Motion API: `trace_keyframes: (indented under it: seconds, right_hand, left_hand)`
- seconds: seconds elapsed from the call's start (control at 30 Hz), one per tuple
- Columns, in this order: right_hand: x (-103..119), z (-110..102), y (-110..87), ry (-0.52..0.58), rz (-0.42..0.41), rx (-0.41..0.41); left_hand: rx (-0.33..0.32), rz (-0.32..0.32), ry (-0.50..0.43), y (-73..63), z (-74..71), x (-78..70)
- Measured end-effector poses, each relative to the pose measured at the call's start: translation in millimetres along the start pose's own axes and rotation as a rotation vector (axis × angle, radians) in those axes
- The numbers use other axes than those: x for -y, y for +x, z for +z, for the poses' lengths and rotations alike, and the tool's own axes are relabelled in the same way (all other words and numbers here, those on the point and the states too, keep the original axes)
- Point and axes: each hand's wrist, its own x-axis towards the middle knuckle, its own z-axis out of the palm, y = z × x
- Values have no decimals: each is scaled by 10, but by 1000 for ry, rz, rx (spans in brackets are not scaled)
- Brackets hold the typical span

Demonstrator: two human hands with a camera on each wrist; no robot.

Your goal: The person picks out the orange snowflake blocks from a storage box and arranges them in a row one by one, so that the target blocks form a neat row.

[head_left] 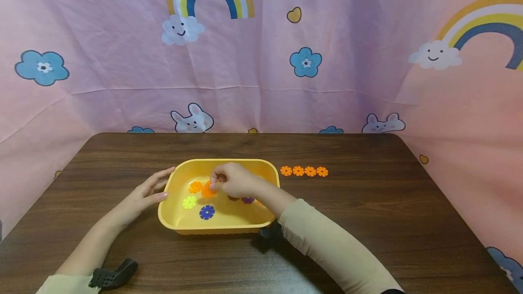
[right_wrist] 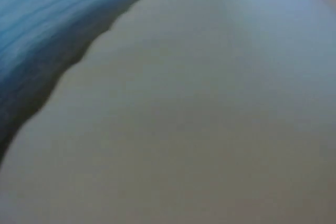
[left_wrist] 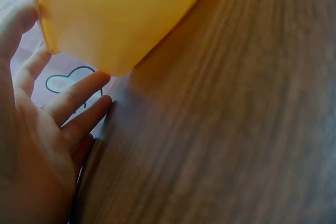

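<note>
"While I watch the head feed from afar, what is the right hand [head_left: 234,180] doing?"

"It pinches an orange disc [head_left: 207,190] between thumb and fingertips, with no gap left in the grip. The disc is inside the yellow tub [head_left: 220,227], toward its left half; I can't tell whether it touches the floor of the tub."

"And around it?"

"I see a second orange piece [head_left: 195,187] just to its left, a lime piece [head_left: 189,202] below that, and a blue piece [head_left: 207,212] nearer the front wall. A purple piece [head_left: 247,200] lies partly hidden under the forearm. Outside, just beyond the tub's right end, four orange discs form a row [head_left: 298,171] on the brown table [head_left: 388,203]."

"What does the left hand [head_left: 148,192] have?"

"Only contact: its fingers are spread, with the thumb at the tub's left rim."

"Does the left wrist view agree?"

"Yes. I see extended, parted fingers [left_wrist: 76,98] and the thumb against the tub's edge, clasping nothing."

"And the right wrist?"

"Mostly a blurred, pale surface [right_wrist: 184,129], with a bluish band at upper left. From that camera alone I can't tell the grip."
</note>
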Motion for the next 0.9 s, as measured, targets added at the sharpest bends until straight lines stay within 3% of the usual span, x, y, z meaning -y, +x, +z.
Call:
trace_keyframes:
  seconds: [0.4,0.63,0.9]
  right_hand:
    - [83,-196,-263,118,-137,-146]
    - [100,-345,-490,211,-124,-245]
    - [-65,-512,-724,231,-142,-341]
  left_hand:
    - [2,13,-16,-13,-15,63]
    - [-8,-13,-7,-19,-6,39]
    - [-11,-27,-12,-14,-11,14]
